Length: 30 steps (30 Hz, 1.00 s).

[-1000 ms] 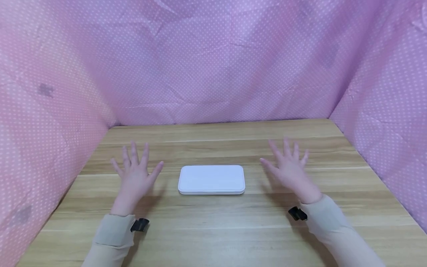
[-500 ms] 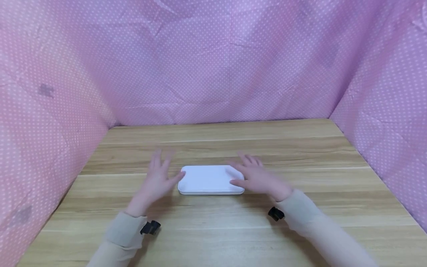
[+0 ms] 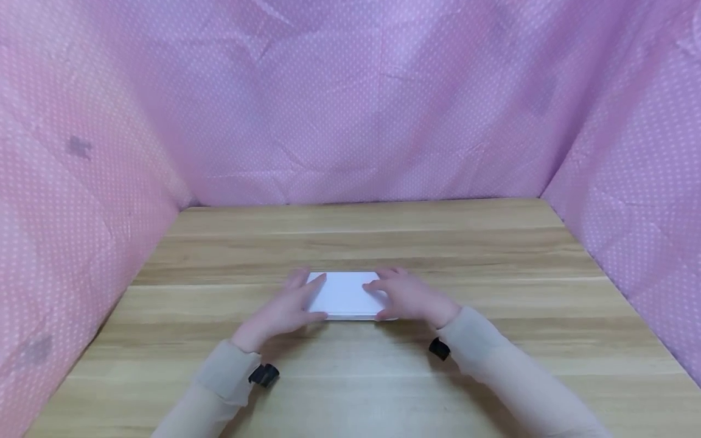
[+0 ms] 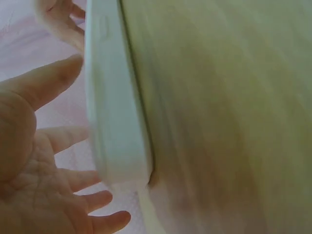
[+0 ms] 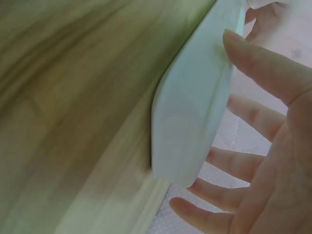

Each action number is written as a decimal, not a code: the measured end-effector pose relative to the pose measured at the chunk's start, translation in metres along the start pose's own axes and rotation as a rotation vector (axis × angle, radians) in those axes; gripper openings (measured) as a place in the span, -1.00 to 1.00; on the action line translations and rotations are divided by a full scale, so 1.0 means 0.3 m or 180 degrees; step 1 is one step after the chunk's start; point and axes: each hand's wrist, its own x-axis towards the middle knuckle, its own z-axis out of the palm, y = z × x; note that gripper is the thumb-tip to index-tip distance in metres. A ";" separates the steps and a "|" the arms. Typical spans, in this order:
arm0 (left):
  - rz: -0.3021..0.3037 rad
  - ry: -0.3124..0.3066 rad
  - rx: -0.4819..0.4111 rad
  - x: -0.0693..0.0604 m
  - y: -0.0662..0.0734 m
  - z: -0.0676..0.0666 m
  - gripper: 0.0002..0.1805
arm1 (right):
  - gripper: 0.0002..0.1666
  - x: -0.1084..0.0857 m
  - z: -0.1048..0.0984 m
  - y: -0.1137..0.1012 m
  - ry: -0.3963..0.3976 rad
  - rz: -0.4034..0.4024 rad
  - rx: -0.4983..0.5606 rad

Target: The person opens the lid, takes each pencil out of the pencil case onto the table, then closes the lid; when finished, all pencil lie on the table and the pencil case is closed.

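A flat white box lies on the wooden table, between the two hands in the head view. The left hand is at its left end and the right hand at its right end, both with fingers spread and nearly straight over the corners. In the left wrist view the thumb of the left hand reaches the side of the box. The right wrist view has the thumb of the right hand against the box, other fingertips beside its edge; how firmly they touch cannot be told.
The wooden table spreads around the box. Pink dotted cloth hangs behind the table and along its left and right sides. A small black piece is attached at the left cuff, another at the right cuff.
Both hands have moved inward from wide apart on either side to the ends of the box, their fingers coming over its corners. The box has not visibly moved.
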 end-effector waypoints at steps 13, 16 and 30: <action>0.0067 -0.0076 0.0118 0.042 0.023 0.012 -0.27 | -0.25 0.015 -0.010 -0.008 -0.0042 -0.0150 -0.0322; 0.0088 -0.0011 0.0123 0.047 0.028 0.010 -0.29 | -0.26 0.017 -0.017 -0.010 -0.0060 -0.0175 -0.0355; 0.0063 0.0132 0.0072 0.060 0.021 0.020 -0.29 | -0.26 0.032 -0.020 -0.006 0.0030 -0.0278 -0.0419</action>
